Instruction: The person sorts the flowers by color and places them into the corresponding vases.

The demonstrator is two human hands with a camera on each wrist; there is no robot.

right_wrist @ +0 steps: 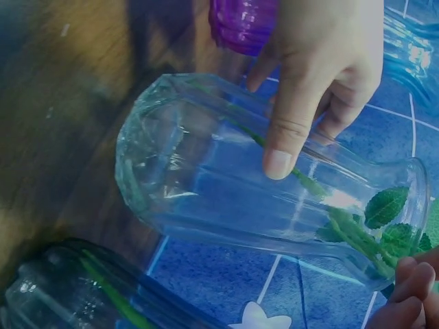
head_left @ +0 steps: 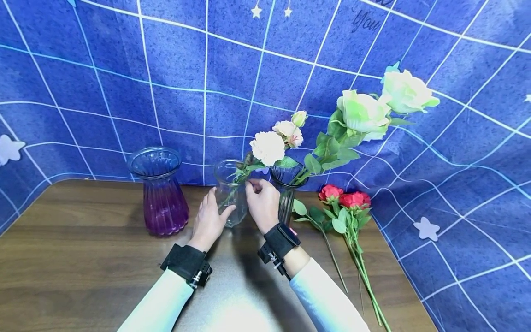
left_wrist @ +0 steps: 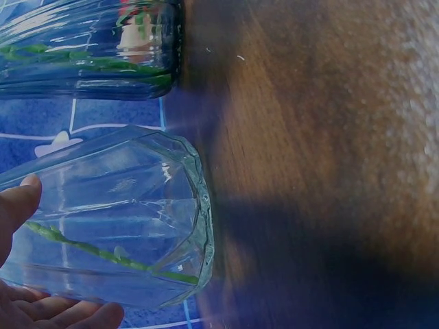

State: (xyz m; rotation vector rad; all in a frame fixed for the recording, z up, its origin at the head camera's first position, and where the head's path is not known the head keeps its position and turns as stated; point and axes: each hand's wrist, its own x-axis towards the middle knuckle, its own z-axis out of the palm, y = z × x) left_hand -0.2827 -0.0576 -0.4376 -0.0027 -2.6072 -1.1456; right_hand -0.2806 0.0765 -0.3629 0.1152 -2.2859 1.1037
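Observation:
A clear glass vase [head_left: 236, 214] stands near the back of the table, and my left hand [head_left: 207, 223] holds its side, the thumb across the front in the right wrist view. White flowers [head_left: 268, 148] lean right out of its mouth; their green stem [left_wrist: 113, 258] slants down inside to the base in the left wrist view. My right hand [head_left: 263, 203] is at the right of the rim. Its curled fingers [right_wrist: 415, 288] meet beside the stem and leaves, seeming to pinch the stem; the exact contact is partly hidden.
A blue-and-purple vase [head_left: 165, 203] stands to the left. Close on the right is a dark glass vase [head_left: 286, 203] with tall pale green-white roses [head_left: 365, 113]. Red roses [head_left: 354, 199] and a leafy stem [head_left: 329, 244] lie at the table's right side. A blue cloth hangs behind.

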